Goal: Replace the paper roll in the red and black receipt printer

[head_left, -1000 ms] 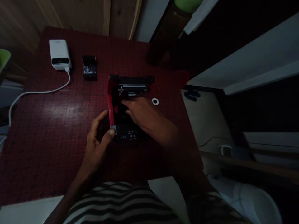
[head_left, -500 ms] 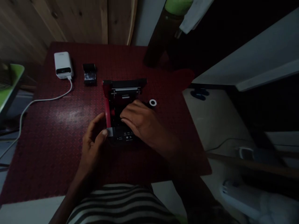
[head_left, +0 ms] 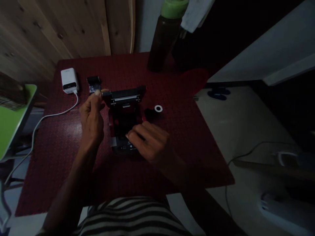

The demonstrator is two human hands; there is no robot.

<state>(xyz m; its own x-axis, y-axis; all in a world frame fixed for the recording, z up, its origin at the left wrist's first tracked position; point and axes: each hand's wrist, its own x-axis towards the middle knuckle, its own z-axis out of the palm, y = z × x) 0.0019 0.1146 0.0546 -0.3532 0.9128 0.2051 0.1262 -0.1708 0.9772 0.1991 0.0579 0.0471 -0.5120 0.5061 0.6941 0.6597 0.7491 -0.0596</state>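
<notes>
From where I stand, the work is at the open, boxy black-and-red device (head_left: 122,148) on the dark red patterned bench (head_left: 197,167), in front of the person in the striped top (head_left: 133,214). The left hand (head_left: 92,123) has its thumb and fingers closed on the left corner of the raised black lid (head_left: 125,95), which leans back over the open bay. The right hand (head_left: 152,141) is low over the device's front right part, its fingers curled and drawn close together; I can't tell whether they pinch anything. I'd judge this step to be handling the lid while the other hand attends to the front of the bay. Any swing of that lid would call for a steady body and right fingers clear of its path. Just to the right lies a dark roll with a white ring-shaped end (head_left: 158,108); behind the left hand sits a small black object with a shiny patch (head_left: 94,87), partly covered by that hand. The inside of the bay is too dark to read, the right hand covers part of the front panel's markings, and the right forearm sinks into shadow.
</notes>
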